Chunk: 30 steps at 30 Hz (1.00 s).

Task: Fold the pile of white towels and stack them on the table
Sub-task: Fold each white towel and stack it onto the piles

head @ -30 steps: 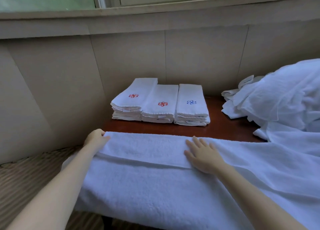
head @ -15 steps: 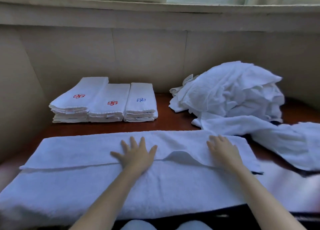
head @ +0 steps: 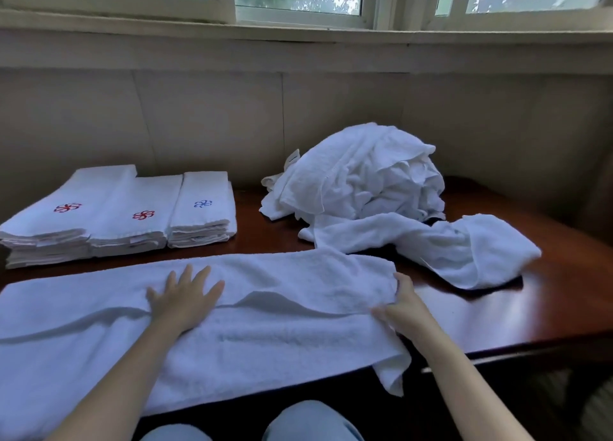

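Note:
A long white towel (head: 282, 338), folded lengthwise, lies across the near edge of the dark wooden table (head: 547, 308). My left hand (head: 184, 296) presses flat on its middle with fingers spread. My right hand (head: 403, 308) grips the towel's right end, thumb on top and fingers curled under the fold. A heap of unfolded white towels (head: 365, 182) sits at the back right, one of them trailing toward the front. Three stacks of folded towels (head: 132, 215) with red and blue embroidered marks stand at the back left.
A pale panelled wall (head: 215, 119) and a window sill run behind the table. Bare tabletop shows at the right of the long towel. My knees (head: 308, 420) in light blue trousers are below the table's front edge.
My right hand has slid right to the towel's end and taken hold of it. My left hand stays pressed on the middle. The view has shifted right and the towel's right end now hangs off the edge.

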Each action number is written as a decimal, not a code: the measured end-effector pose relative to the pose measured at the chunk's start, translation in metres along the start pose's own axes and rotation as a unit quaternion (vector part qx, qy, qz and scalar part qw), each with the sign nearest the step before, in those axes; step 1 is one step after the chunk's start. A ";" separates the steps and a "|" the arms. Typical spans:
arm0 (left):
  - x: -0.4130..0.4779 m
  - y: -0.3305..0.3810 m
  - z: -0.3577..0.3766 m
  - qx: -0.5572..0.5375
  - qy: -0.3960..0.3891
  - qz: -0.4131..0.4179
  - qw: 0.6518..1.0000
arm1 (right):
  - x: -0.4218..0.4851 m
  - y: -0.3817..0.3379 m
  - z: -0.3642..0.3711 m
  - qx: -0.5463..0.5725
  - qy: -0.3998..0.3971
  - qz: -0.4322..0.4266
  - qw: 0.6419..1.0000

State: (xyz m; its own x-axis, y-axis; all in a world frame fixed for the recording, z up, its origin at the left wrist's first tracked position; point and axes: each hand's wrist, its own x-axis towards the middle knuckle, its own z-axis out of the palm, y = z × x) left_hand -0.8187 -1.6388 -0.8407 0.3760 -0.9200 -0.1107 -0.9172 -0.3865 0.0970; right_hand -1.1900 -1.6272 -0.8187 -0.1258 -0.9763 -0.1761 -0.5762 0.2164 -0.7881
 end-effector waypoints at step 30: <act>-0.013 0.046 0.010 -0.023 -0.001 0.064 0.998 | 0.100 -0.031 -0.010 -0.172 0.103 -0.002 0.980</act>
State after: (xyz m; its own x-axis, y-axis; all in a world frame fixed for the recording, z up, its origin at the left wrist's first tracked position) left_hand -0.8668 -1.6438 -0.8448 0.2552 -0.9621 -0.0961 -0.9509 -0.2677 0.1552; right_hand -1.1926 -1.7317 -0.8059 -0.2630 -0.9645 -0.0240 -0.8105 0.2344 -0.5367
